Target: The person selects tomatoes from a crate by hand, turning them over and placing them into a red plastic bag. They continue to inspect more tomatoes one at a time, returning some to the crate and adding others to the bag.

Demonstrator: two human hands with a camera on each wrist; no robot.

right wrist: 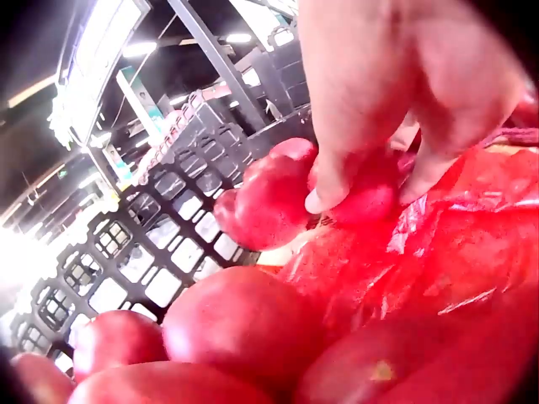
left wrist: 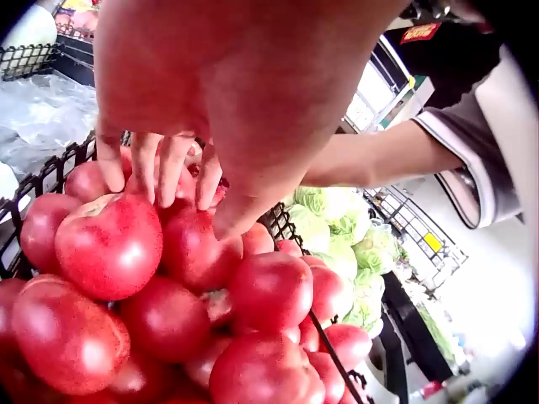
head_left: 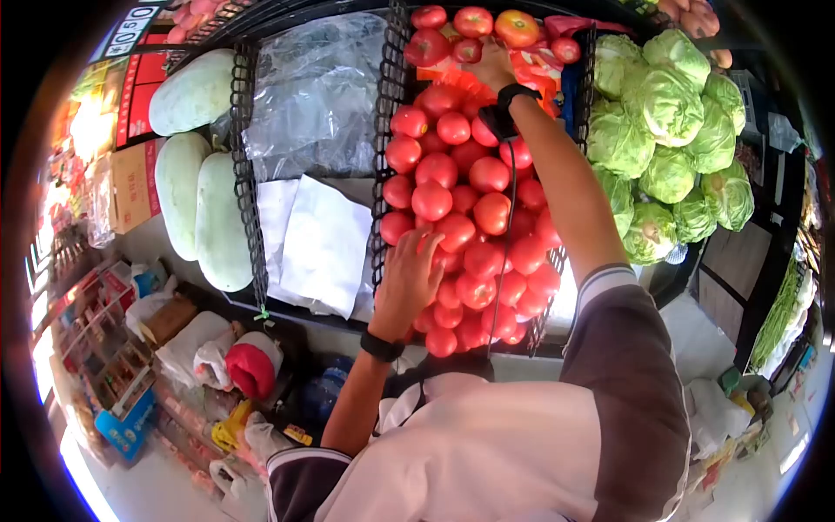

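Observation:
Ripe red tomatoes (head_left: 432,200) are heaped in a long section between black mesh dividers. At the far end my right hand (head_left: 494,68) reaches over a red plastic bag (right wrist: 472,227). Its thumb and fingers grip a tomato (right wrist: 368,192) there, with other tomatoes (right wrist: 274,198) right beside it. My left hand (head_left: 404,283) is at the left side of the heap, near the divider. In the left wrist view its spread fingers (left wrist: 171,168) reach down over the tomatoes, close to a large ribbed one (left wrist: 109,248), and hold none.
Black mesh dividers (head_left: 389,113) flank the tomatoes. On the left lie clear plastic bags (head_left: 313,87), white sheets (head_left: 322,248) and pale green winter melons (head_left: 226,222). Cabbages (head_left: 665,109) are piled on the right. A thin black cable (head_left: 507,252) hangs from the right wrist across the heap.

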